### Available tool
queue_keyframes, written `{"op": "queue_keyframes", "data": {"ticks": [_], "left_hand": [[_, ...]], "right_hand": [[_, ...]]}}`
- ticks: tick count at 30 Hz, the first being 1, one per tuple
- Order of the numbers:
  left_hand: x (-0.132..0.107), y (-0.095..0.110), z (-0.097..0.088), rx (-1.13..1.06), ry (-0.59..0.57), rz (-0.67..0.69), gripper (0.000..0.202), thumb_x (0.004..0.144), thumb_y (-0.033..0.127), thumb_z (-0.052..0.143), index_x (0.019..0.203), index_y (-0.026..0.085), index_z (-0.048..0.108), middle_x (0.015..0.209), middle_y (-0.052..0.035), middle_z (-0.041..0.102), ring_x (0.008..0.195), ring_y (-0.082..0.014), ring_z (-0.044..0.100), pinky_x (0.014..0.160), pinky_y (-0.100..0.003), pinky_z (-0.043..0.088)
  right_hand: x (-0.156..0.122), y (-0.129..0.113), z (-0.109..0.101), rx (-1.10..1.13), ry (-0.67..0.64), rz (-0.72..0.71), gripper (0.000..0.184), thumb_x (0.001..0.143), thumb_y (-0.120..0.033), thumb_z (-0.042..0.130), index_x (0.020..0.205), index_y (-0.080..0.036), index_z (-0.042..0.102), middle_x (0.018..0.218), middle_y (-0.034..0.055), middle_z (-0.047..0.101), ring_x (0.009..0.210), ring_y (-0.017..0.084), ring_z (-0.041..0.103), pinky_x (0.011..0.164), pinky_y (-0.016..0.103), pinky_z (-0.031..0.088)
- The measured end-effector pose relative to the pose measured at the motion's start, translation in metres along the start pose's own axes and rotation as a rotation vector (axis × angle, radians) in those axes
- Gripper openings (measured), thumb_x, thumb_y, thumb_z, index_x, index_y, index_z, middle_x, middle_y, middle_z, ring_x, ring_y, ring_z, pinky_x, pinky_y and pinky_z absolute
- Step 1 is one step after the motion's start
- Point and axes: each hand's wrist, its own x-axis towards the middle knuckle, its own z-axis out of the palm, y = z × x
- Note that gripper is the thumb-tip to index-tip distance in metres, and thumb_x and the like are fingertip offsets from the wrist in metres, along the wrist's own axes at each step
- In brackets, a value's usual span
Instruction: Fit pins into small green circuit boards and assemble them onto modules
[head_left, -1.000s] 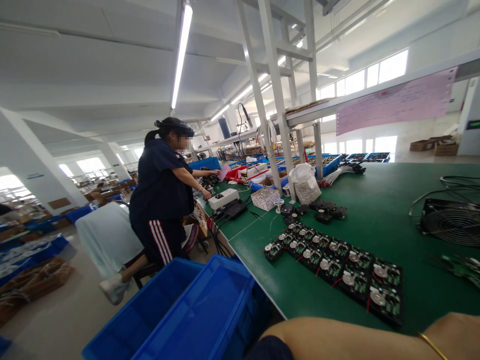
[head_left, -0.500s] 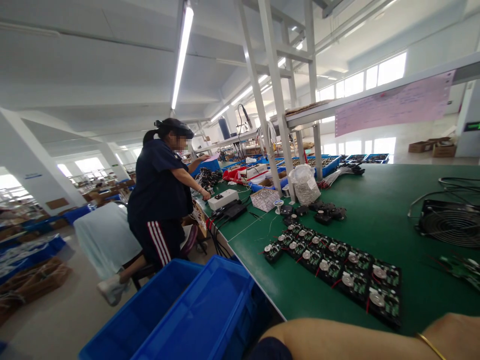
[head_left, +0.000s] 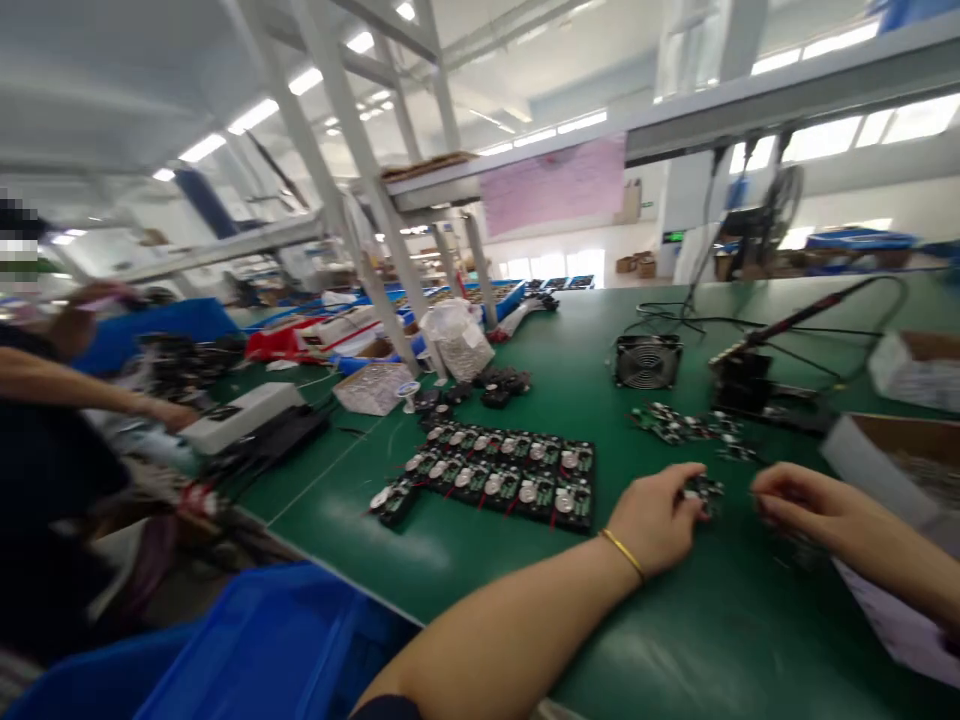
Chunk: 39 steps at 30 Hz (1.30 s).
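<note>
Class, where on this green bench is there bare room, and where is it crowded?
Bare: green bench between module rows and fan, and on the near side of the left hand. Crowded: around black stand, circuit boards and open box.

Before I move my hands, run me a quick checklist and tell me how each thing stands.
1. Left hand has hold of a small circuit board: ok.
2. Right hand free of parts: cannot tell; its fingers are curled in and blurred.
3. Wrists bare: not ok; a gold-coloured bangle is on the left one.
4. Soldering iron resting at its black stand, clear of both hands: ok.
5. Iron cool: cannot tell; nothing visible shows its heat.
6. Left hand off the rows of black modules: ok, there is a gap.
</note>
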Motion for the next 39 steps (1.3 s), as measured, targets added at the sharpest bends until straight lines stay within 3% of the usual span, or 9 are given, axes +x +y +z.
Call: {"op": "queue_keyframes", "data": {"ticks": [3, 7, 10, 15, 22, 27, 33, 36, 39], "left_hand": [[0.005, -0.001, -0.003, -0.006, -0.006, 0.017, 0.044, 0.090, 0.013, 0.053, 0.133, 0.020, 0.057, 0.096, -0.0018, 0.071, 0.087, -0.0191, 0.068, 0.094, -0.031, 0.053], [0.009, -0.004, -0.001, -0.069, -0.030, -0.012, 0.043, 0.090, 0.011, 0.052, 0.133, 0.019, 0.056, 0.088, -0.0012, 0.070, 0.083, -0.0184, 0.068, 0.086, -0.029, 0.054], [0.009, -0.005, 0.001, -0.130, -0.044, -0.026, 0.044, 0.089, 0.010, 0.053, 0.132, 0.016, 0.056, 0.090, -0.0027, 0.070, 0.082, -0.0182, 0.069, 0.084, -0.029, 0.055], [0.009, -0.003, 0.003, -0.311, -0.064, -0.050, 0.044, 0.089, 0.009, 0.053, 0.132, 0.010, 0.055, 0.097, -0.0079, 0.070, 0.083, -0.0180, 0.069, 0.084, -0.028, 0.056], [0.011, -0.002, 0.005, -0.403, -0.048, -0.083, 0.044, 0.087, 0.008, 0.055, 0.132, 0.008, 0.054, 0.099, -0.0097, 0.070, 0.083, -0.0178, 0.069, 0.083, -0.027, 0.056], [0.011, -0.002, 0.007, -0.453, -0.049, -0.097, 0.044, 0.087, 0.008, 0.055, 0.131, 0.007, 0.054, 0.102, -0.0106, 0.069, 0.082, -0.0176, 0.069, 0.083, -0.028, 0.056], [0.008, -0.003, 0.006, -0.373, -0.068, -0.027, 0.041, 0.087, 0.011, 0.054, 0.128, 0.012, 0.058, 0.098, -0.0072, 0.069, 0.083, -0.0171, 0.068, 0.084, -0.027, 0.055], [0.011, -0.006, 0.004, -0.356, -0.059, -0.023, 0.041, 0.087, 0.013, 0.053, 0.128, 0.012, 0.057, 0.100, -0.0076, 0.069, 0.083, -0.0172, 0.068, 0.084, -0.027, 0.054], [0.015, -0.009, 0.002, -0.355, -0.015, -0.045, 0.042, 0.088, 0.017, 0.054, 0.130, 0.012, 0.055, 0.101, -0.0080, 0.068, 0.084, -0.0177, 0.068, 0.086, -0.028, 0.054]], "right_hand": [[0.000, -0.013, 0.008, 0.180, -0.065, 0.121, 0.054, 0.064, -0.071, 0.073, 0.083, -0.020, 0.065, 0.079, 0.0080, 0.063, 0.072, 0.022, 0.060, 0.069, 0.035, 0.052], [0.002, -0.020, 0.016, 0.307, -0.092, 0.109, 0.051, 0.069, -0.062, 0.072, 0.091, -0.017, 0.062, 0.084, 0.0062, 0.064, 0.075, 0.019, 0.061, 0.073, 0.034, 0.051], [-0.001, -0.018, 0.020, 0.254, -0.070, 0.013, 0.040, 0.076, -0.054, 0.067, 0.091, -0.017, 0.062, 0.084, 0.0052, 0.064, 0.077, 0.019, 0.061, 0.075, 0.034, 0.050], [-0.001, -0.011, 0.030, 0.022, 0.089, -0.127, 0.027, 0.085, -0.044, 0.056, 0.091, -0.019, 0.065, 0.087, 0.0047, 0.064, 0.083, 0.020, 0.060, 0.079, 0.034, 0.048], [0.000, -0.008, 0.034, -0.007, 0.090, -0.126, 0.025, 0.086, -0.042, 0.055, 0.092, -0.019, 0.064, 0.087, 0.0044, 0.063, 0.079, 0.020, 0.059, 0.074, 0.033, 0.046], [0.002, -0.007, 0.036, 0.079, 0.069, -0.103, 0.025, 0.085, -0.042, 0.056, 0.091, -0.018, 0.061, 0.086, 0.0044, 0.062, 0.081, 0.019, 0.058, 0.076, 0.033, 0.046], [0.008, 0.002, 0.039, 0.257, 0.042, -0.072, 0.035, 0.077, -0.049, 0.064, 0.091, -0.020, 0.048, 0.079, -0.0002, 0.052, 0.071, 0.016, 0.053, 0.067, 0.029, 0.045], [0.008, 0.000, 0.023, 0.065, 0.028, -0.047, 0.037, 0.080, -0.046, 0.064, 0.101, -0.019, 0.051, 0.086, 0.0012, 0.051, 0.072, 0.016, 0.052, 0.067, 0.030, 0.045], [0.005, -0.006, -0.001, -0.382, 0.063, -0.026, 0.024, 0.084, -0.033, 0.065, 0.102, -0.018, 0.060, 0.097, 0.0058, 0.053, 0.086, 0.020, 0.055, 0.081, 0.034, 0.046]]}}
